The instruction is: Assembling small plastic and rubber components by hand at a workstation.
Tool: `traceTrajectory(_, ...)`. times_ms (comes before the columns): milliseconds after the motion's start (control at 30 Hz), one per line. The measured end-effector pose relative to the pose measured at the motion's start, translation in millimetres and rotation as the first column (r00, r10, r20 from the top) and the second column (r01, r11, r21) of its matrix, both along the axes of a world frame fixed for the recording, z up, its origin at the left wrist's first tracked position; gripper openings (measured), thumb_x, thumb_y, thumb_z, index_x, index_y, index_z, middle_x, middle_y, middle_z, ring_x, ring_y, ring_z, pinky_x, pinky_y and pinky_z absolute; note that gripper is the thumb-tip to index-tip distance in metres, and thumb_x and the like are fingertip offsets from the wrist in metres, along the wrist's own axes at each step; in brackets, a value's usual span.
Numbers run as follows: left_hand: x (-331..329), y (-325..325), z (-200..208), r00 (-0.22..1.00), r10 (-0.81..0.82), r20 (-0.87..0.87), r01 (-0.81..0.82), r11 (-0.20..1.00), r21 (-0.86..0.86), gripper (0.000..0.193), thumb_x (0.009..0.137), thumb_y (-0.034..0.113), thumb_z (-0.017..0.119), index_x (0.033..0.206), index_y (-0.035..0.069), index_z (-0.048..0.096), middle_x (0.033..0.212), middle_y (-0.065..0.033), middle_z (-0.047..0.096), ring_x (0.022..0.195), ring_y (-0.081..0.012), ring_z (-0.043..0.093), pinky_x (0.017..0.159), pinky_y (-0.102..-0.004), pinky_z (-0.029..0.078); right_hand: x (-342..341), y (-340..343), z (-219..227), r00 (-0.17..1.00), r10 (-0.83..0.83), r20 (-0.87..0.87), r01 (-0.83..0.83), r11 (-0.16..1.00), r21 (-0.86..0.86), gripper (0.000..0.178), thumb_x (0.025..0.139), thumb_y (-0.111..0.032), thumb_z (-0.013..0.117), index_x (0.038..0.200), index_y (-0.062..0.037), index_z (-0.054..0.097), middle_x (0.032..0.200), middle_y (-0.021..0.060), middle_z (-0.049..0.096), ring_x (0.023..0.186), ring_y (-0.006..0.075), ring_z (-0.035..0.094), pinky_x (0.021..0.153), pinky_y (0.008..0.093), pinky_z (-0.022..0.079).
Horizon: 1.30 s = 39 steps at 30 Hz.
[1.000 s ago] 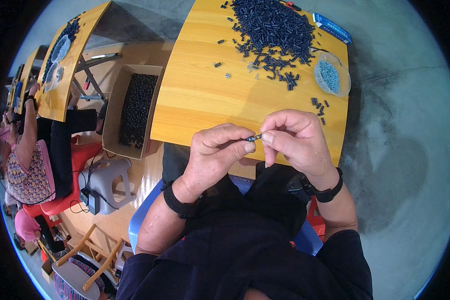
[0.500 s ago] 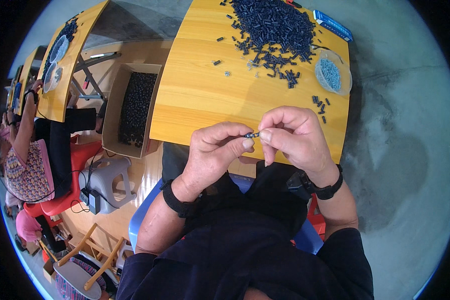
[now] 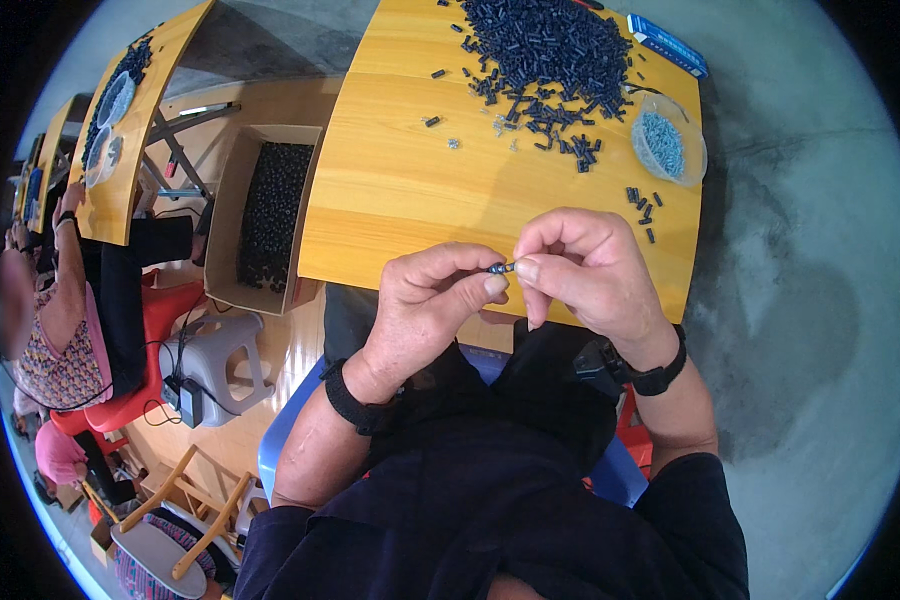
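Observation:
My left hand (image 3: pixel 428 297) pinches a small dark cylindrical part (image 3: pixel 496 269) between thumb and forefinger, just in front of the table's near edge. From the other side, my right hand (image 3: pixel 582 268) is closed on a small shiny piece at the part's right end; the fingertips hide most of it. Beyond my hands, a heap of similar black cylindrical parts (image 3: pixel 545 50) covers the far side of the yellow table (image 3: pixel 390 190). A clear plastic bowl (image 3: pixel 697 160) of small bluish metal pieces (image 3: pixel 660 143) stands at the table's right.
A few loose black parts (image 3: pixel 645 213) lie near the right edge, below a blue box (image 3: pixel 667 45) at the far corner. On the floor to the left stand a cardboard box (image 3: pixel 226 222) of black pieces and a grey stool (image 3: pixel 215 365). Another person (image 3: pixel 65 335) sits at a neighbouring table.
Both my hands stay almost in place with the part between them. The right fingers have shifted very slightly up and left. At the far left, the other person's arm has moved.

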<state>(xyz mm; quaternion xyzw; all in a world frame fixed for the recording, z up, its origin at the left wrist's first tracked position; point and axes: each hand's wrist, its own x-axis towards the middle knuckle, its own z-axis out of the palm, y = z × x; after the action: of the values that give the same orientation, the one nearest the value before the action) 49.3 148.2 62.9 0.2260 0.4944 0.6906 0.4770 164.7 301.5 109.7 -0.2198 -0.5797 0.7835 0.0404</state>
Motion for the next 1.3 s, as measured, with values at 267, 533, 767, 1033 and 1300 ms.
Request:
traceTrajectory(267, -7, 1, 9, 0.989, -0.04, -0.14, 0.036, 0.999, -0.026, 0.014, 0.084, -0.002, 0.069, 0.098, -0.002, 0.068, 0.087, -0.0062, 0.068, 0.08, -0.0114, 0.064, 0.072, -0.0231, 0.052, -2, 4, -4, 1.0, 0.01, -0.01, -0.011, 0.995, -0.098, 0.004, 0.087, 0.001, 0.06, 0.09, 0.0027, 0.062, 0.071, 0.0041, 0.062, 0.056, 0.0092, 0.061, 0.052, 0.0215, 0.05)
traceTrajectory(533, -5, 2, 14, 0.977, -0.007, -0.212, 0.003, 1.0, -0.019, 0.012, 0.08, -0.001, 0.072, 0.091, -0.002, 0.069, 0.082, -0.0063, 0.067, 0.071, -0.0114, 0.06, 0.064, -0.0235, 0.047, 1, 6, -1, 0.999, 0.044, -0.005, -0.045, 0.993, -0.11, 0.004, 0.088, 0.001, 0.06, 0.09, 0.0028, 0.062, 0.07, 0.0045, 0.062, 0.056, 0.0099, 0.061, 0.052, 0.022, 0.05)
traceTrajectory(767, -8, 3, 16, 0.922, -0.004, -0.388, -0.011, 0.999, -0.036, 0.01, 0.08, 0.0, 0.072, 0.089, -0.002, 0.069, 0.075, -0.0061, 0.065, 0.067, -0.0115, 0.058, 0.06, -0.0239, 0.045, 0, 5, 0, 0.999, 0.051, 0.013, -0.049, 0.993, -0.105, 0.004, 0.089, -0.001, 0.06, 0.089, 0.0028, 0.062, 0.07, 0.0039, 0.062, 0.056, 0.0094, 0.061, 0.052, 0.0218, 0.05)
traceTrajectory(1033, -10, 4, 29, 0.876, -0.058, -0.479, 0.05, 0.998, -0.029, 0.01, 0.084, -0.005, 0.065, 0.094, -0.004, 0.066, 0.082, -0.0118, 0.064, 0.071, -0.016, 0.065, 0.06, -0.0259, 0.058, 1, 7, 1, 0.997, 0.076, -0.003, -0.076, 0.991, -0.113, 0.005, 0.089, -0.001, 0.059, 0.091, 0.003, 0.062, 0.07, 0.0036, 0.062, 0.057, 0.0095, 0.061, 0.053, 0.022, 0.051)
traceTrajectory(1300, -8, 4, 24, 0.86, -0.027, -0.509, 0.021, 1.0, -0.017, 0.014, 0.081, -0.004, 0.068, 0.094, 0.0, 0.067, 0.079, -0.01, 0.064, 0.069, -0.0168, 0.064, 0.06, -0.0267, 0.051, 1, 2, -3, 0.999, 0.031, -0.026, -0.036, 0.976, -0.214, 0.007, 0.089, -0.004, 0.061, 0.092, 0.0016, 0.059, 0.07, 0.0046, 0.062, 0.057, 0.0109, 0.062, 0.052, 0.0212, 0.051)
